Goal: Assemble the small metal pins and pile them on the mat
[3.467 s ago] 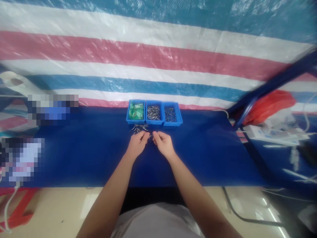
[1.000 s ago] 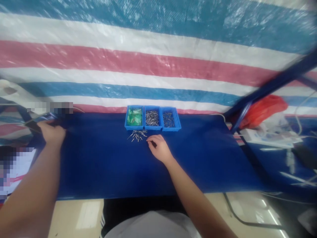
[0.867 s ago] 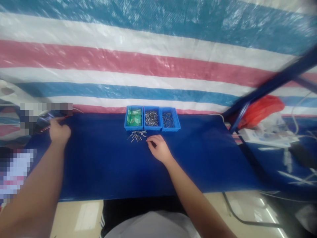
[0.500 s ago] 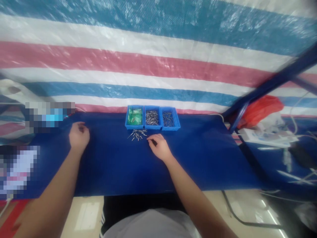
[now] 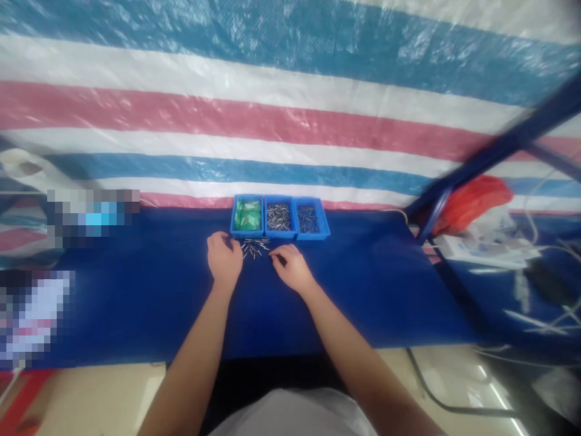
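Observation:
A small loose pile of thin silver metal pins (image 5: 255, 247) lies on the blue table, just in front of the bins. My left hand (image 5: 224, 260) is at the pile's left edge, covering part of it, fingers loosely bent and thumb apart, with nothing seen in it. To the right of the pile, my right hand (image 5: 290, 266) rests with thumb and forefinger brought together; whatever sits between the tips is too small to make out. Behind the pile stand a blue bin with green plastic packets (image 5: 248, 215), a blue bin full of metal pins (image 5: 278, 217) and a blue bin with fewer dark pins (image 5: 308, 219).
The blue tabletop (image 5: 385, 290) spreads to both sides. A striped plastic sheet (image 5: 290, 121) hangs behind it. At right are a blue metal post (image 5: 481, 154), a red plastic bag (image 5: 476, 203) and a white power strip with cables (image 5: 485, 251). A white roll (image 5: 34, 169) stands at far left.
My left hand has moved right across the table, from the far left to the pile's left edge. My right hand has stayed by the pile, still pinched.

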A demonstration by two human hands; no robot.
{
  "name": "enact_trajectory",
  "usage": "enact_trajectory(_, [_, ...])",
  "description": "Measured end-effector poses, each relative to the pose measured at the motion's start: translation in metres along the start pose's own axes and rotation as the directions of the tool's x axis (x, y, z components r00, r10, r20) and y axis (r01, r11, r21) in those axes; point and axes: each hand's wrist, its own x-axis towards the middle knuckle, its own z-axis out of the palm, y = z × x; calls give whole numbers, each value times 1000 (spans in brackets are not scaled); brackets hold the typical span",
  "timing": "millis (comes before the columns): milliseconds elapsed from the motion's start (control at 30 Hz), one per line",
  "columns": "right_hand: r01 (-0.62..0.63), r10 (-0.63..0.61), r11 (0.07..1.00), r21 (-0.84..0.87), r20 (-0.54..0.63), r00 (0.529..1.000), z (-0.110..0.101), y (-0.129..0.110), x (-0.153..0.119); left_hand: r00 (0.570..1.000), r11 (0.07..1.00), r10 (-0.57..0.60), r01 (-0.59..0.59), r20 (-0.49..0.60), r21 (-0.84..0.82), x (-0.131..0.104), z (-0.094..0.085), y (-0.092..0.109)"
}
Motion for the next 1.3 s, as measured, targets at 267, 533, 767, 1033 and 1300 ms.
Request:
enact_trajectory(267, [-54, 54, 999, -3, 21, 998, 0, -7, -2, 991, 992, -83, 92, 105, -88, 3, -4, -5])
enact_trajectory(533, [-127, 141, 983, -133, 103, 985, 1, -17, -17, 975, 1000, -23, 26, 220, -9, -9, -7, -17])
enact_trajectory(767, [-152, 162, 983, -108, 100, 982, -2, -23, -14, 958, 1000, 23, -27, 284, 12, -12, -16, -18])
enact_trajectory(1033, [-76, 77, 997, -18, 30, 997, -1, -14, -16, 969, 996, 87, -83, 231, -27, -13, -14, -20])
enact_trajectory(1300, [-22, 22, 1000, -2, 9, 1000, -1, -13, -10, 950, 980, 193, -196, 247, -14, -12, -11, -18])
